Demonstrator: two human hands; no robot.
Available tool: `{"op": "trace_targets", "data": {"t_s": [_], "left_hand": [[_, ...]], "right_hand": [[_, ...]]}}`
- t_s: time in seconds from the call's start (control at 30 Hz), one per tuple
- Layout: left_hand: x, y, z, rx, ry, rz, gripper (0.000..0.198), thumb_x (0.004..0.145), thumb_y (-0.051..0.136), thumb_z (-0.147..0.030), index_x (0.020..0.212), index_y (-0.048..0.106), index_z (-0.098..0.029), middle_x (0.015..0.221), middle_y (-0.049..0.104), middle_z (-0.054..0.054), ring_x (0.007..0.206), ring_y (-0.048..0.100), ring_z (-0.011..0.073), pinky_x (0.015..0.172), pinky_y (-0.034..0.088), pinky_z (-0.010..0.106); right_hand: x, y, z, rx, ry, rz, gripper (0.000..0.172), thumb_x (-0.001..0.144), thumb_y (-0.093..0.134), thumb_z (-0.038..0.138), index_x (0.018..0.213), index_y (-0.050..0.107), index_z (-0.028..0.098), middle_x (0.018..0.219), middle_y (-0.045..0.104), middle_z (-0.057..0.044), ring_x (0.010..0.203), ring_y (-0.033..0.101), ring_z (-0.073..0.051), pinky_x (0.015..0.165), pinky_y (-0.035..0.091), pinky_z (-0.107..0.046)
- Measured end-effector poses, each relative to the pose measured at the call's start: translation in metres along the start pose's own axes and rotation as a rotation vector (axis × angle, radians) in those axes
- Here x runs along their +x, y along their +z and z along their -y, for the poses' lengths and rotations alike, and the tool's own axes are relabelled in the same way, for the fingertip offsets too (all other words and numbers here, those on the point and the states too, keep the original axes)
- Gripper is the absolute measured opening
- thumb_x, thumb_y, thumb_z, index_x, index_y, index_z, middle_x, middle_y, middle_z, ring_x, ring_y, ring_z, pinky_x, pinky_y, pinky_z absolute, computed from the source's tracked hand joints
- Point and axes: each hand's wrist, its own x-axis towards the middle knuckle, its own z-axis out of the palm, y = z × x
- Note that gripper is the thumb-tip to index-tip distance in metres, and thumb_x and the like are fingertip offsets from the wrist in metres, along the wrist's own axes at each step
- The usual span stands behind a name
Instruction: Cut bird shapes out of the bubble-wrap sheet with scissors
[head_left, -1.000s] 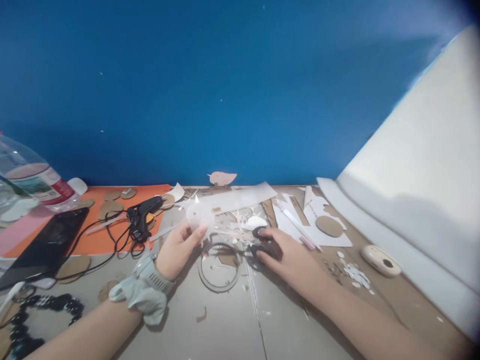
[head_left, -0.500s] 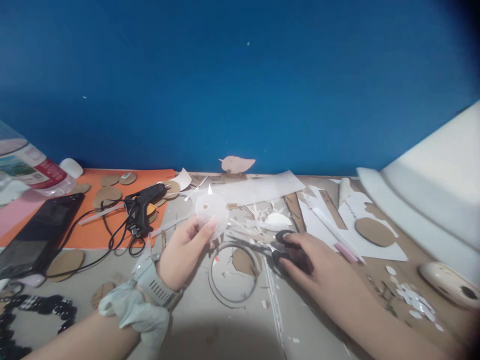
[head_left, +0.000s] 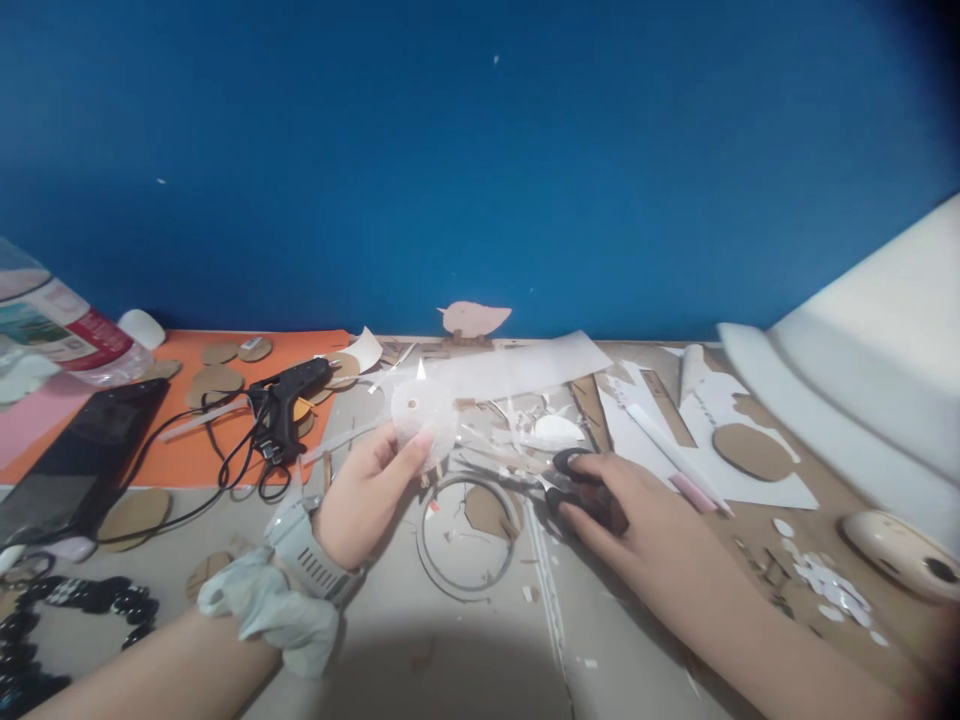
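Note:
My left hand [head_left: 364,488] pinches a small clear plastic disc [head_left: 422,411] and holds it upright above the table, a watch and a pale scrunchie on its wrist. My right hand [head_left: 626,505] lies on the table with its fingers in the black handles of a pair of scissors [head_left: 574,482], whose blades point left toward the disc. A clear plastic ring [head_left: 466,531] lies flat on the table between my two hands, with paper and cardboard scraps around it.
A black glue gun [head_left: 287,402] with its cord lies on an orange sheet [head_left: 187,455] at left, near cardboard circles, a dark phone [head_left: 67,460] and a water bottle [head_left: 52,330]. White paper, a pink-tipped stick [head_left: 667,455] and a beige tape measure [head_left: 904,555] sit at right. Blue wall behind.
The view has shifted, so the table's things sit further right and larger. My left hand still holds the disc up; my right hand stays on the scissors.

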Motion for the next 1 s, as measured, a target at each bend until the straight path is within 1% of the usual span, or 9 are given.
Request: {"op": "trace_targets", "data": {"t_s": [0.1, 0.17, 0.27, 0.37, 0.47, 0.6, 0.8, 0.9, 1.0], "left_hand": [[-0.0008, 0.0001, 0.0000, 0.027, 0.001, -0.003, 0.032, 0.085, 0.046, -0.043, 0.066, 0.049, -0.017, 0.059, 0.051, -0.004, 0.059, 0.048, 0.0111, 0.062, 0.039, 0.023], [-0.0015, 0.0000, -0.0002, 0.045, -0.002, -0.014, 0.033, 0.085, 0.046, -0.043, 0.064, 0.048, -0.017, 0.058, 0.050, -0.004, 0.058, 0.048, 0.0109, 0.061, 0.038, 0.023], [-0.0021, -0.0001, -0.0008, 0.032, 0.017, -0.006, 0.031, 0.085, 0.047, -0.040, 0.065, 0.048, -0.017, 0.059, 0.051, -0.004, 0.059, 0.047, 0.0106, 0.061, 0.039, 0.022], [-0.0021, 0.0002, -0.0018, 0.012, 0.039, 0.010, 0.026, 0.085, 0.047, -0.036, 0.067, 0.049, -0.017, 0.059, 0.052, -0.005, 0.059, 0.047, 0.0101, 0.060, 0.039, 0.021], [-0.0017, 0.0005, -0.0028, 0.019, 0.051, 0.001, 0.025, 0.085, 0.048, -0.033, 0.067, 0.049, -0.017, 0.059, 0.052, -0.005, 0.058, 0.047, 0.0098, 0.060, 0.039, 0.020], [-0.0017, 0.0002, -0.0022, 0.024, 0.057, -0.008, 0.025, 0.085, 0.048, -0.033, 0.067, 0.050, -0.017, 0.059, 0.052, -0.004, 0.058, 0.048, 0.0101, 0.060, 0.039, 0.021], [-0.0013, -0.0010, 0.0025, -0.014, 0.046, -0.045, 0.029, 0.086, 0.046, -0.038, 0.066, 0.048, -0.017, 0.059, 0.049, -0.004, 0.059, 0.047, 0.0102, 0.061, 0.038, 0.022], [-0.0009, -0.0006, 0.0011, -0.045, 0.045, -0.008, 0.025, 0.085, 0.048, -0.037, 0.070, 0.050, -0.017, 0.061, 0.050, -0.004, 0.059, 0.046, 0.0101, 0.061, 0.038, 0.021], [-0.0009, 0.0009, -0.0015, -0.086, 0.060, 0.018, 0.017, 0.084, 0.050, -0.033, 0.078, 0.052, -0.017, 0.065, 0.052, -0.004, 0.063, 0.047, 0.0104, 0.063, 0.039, 0.021]], "right_hand": [[0.0004, 0.0008, -0.0013, 0.001, -0.007, -0.007, 0.025, 0.083, 0.044, 0.045, 0.103, 0.050, 0.031, 0.104, 0.065, 0.001, 0.083, 0.063, -0.019, 0.067, 0.044, -0.033], [0.0001, 0.0013, -0.0022, -0.022, -0.009, -0.028, 0.025, 0.083, 0.044, 0.045, 0.103, 0.050, 0.032, 0.104, 0.065, 0.002, 0.085, 0.063, -0.021, 0.070, 0.043, -0.036], [-0.0008, 0.0013, -0.0025, -0.058, -0.016, -0.050, 0.024, 0.082, 0.045, 0.046, 0.103, 0.050, 0.033, 0.101, 0.066, 0.003, 0.079, 0.064, -0.021, 0.076, 0.041, -0.042], [-0.0018, 0.0008, -0.0020, -0.053, -0.026, -0.043, 0.025, 0.083, 0.045, 0.046, 0.103, 0.050, 0.033, 0.100, 0.066, 0.002, 0.074, 0.064, -0.020, 0.075, 0.040, -0.042], [-0.0027, 0.0006, -0.0013, -0.045, -0.014, -0.029, 0.025, 0.082, 0.045, 0.047, 0.103, 0.050, 0.033, 0.100, 0.066, 0.003, 0.073, 0.063, -0.020, 0.072, 0.041, -0.041], [-0.0032, 0.0003, 0.0003, -0.057, 0.002, -0.020, 0.024, 0.082, 0.044, 0.048, 0.102, 0.050, 0.035, 0.098, 0.065, 0.005, 0.071, 0.063, -0.020, 0.073, 0.040, -0.043], [-0.0015, -0.0035, 0.0037, -0.004, 0.022, 0.024, 0.024, 0.084, 0.041, 0.046, 0.102, 0.049, 0.033, 0.095, 0.065, 0.003, 0.070, 0.061, -0.017, 0.062, 0.042, -0.032], [-0.0012, -0.0043, 0.0046, -0.003, 0.032, 0.029, 0.025, 0.083, 0.042, 0.047, 0.102, 0.050, 0.033, 0.095, 0.065, 0.003, 0.072, 0.061, -0.017, 0.060, 0.042, -0.030], [-0.0016, -0.0044, 0.0051, -0.012, 0.028, 0.020, 0.025, 0.083, 0.042, 0.047, 0.102, 0.051, 0.032, 0.097, 0.065, 0.003, 0.075, 0.062, -0.018, 0.062, 0.042, -0.031]]}}
